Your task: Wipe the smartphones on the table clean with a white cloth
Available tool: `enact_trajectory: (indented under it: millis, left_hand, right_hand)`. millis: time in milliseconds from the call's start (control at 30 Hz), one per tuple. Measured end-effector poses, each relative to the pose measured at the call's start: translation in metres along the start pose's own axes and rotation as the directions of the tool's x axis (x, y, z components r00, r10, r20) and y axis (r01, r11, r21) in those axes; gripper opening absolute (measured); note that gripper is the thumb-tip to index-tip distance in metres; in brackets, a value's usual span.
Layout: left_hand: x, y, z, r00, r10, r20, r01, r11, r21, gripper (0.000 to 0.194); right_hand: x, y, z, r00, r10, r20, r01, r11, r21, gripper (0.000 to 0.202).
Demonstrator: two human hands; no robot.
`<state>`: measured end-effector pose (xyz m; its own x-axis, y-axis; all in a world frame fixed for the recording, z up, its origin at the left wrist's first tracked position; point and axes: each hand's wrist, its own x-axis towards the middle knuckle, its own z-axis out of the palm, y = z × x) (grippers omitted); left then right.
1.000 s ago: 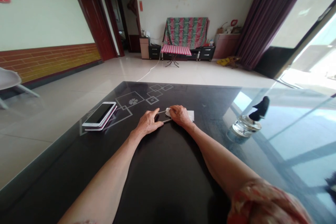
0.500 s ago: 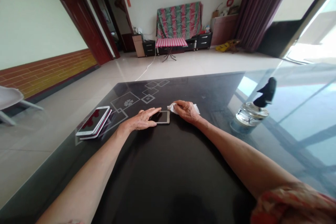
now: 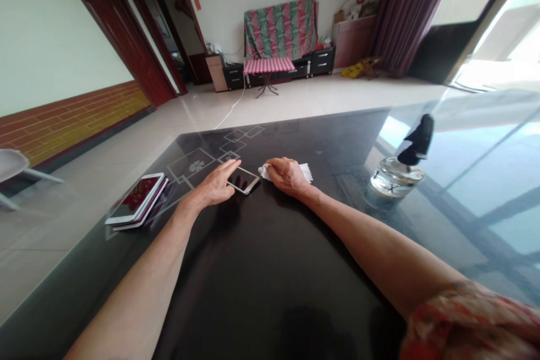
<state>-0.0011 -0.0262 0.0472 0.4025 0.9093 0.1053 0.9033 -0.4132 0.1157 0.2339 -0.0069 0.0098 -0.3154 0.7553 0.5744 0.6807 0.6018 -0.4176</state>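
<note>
A smartphone (image 3: 244, 181) with a pale frame and dark screen lies face up on the black tabletop, tilted at an angle. My left hand (image 3: 212, 187) grips its left end, with the fingers along the far side and the thumb along the near side. Just right of the phone, my right hand (image 3: 287, 176) is closed around a white cloth (image 3: 306, 172) with a zigzag edge. The cloth's crumpled front pokes out by the fingertips, close to the phone but apart from it. Part of the phone is hidden under my left hand.
At the left edge of the glossy table (image 3: 253, 292) lies a stack of white-framed devices (image 3: 137, 198). A clear bottle with a black spray head (image 3: 396, 179) stands to the right. Beyond the table are a small striped table (image 3: 269, 65) and a white chair (image 3: 14, 164).
The phone has turned clockwise, its right end now nearer me, with my left hand on it. My right hand still holds the cloth. The whole view has shifted slightly.
</note>
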Motion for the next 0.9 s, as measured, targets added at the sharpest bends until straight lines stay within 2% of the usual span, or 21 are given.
enact_trajectory:
  millis: [67,133,233,367,567,733,900]
  left_hand:
    - [-0.003,0.002,0.000,0.985,-0.166,-0.039,0.167,0.986,0.029,0.068]
    - [-0.005,0.004,0.000,0.952,-0.305,-0.031,0.306,0.950,0.065,0.057]
    - [-0.008,0.007,0.002,0.932,-0.361,-0.044,0.363,0.928,0.081,0.050]
    - [-0.009,0.003,0.009,0.940,-0.319,-0.122,0.320,0.947,-0.013,0.055]
    - [-0.007,-0.009,0.026,0.960,-0.187,-0.209,0.147,0.971,-0.191,0.055]
    - [-0.009,-0.011,0.027,0.970,-0.075,-0.232,0.020,0.973,-0.232,0.065]
    - [-0.007,-0.021,0.030,0.980,-0.026,-0.197,-0.031,0.960,-0.280,0.078]
  right_hand:
    - [0.001,0.000,0.001,0.999,-0.027,0.035,0.028,0.999,-0.027,0.026]
    - [0.001,0.000,0.003,0.997,-0.027,0.066,0.031,0.998,-0.052,0.026]
    - [0.001,0.001,0.005,0.994,-0.027,0.106,0.035,0.997,-0.070,0.026]
    - [0.001,0.000,0.006,0.989,-0.062,0.137,0.071,0.996,-0.062,0.025]
    - [0.002,0.000,0.006,0.989,-0.096,0.116,0.099,0.995,-0.022,0.024]
    - [-0.005,-0.003,-0.001,0.994,-0.112,-0.013,0.112,0.994,-0.001,0.024]
    - [-0.013,-0.011,-0.002,0.989,-0.144,0.031,0.145,0.989,-0.028,0.023]
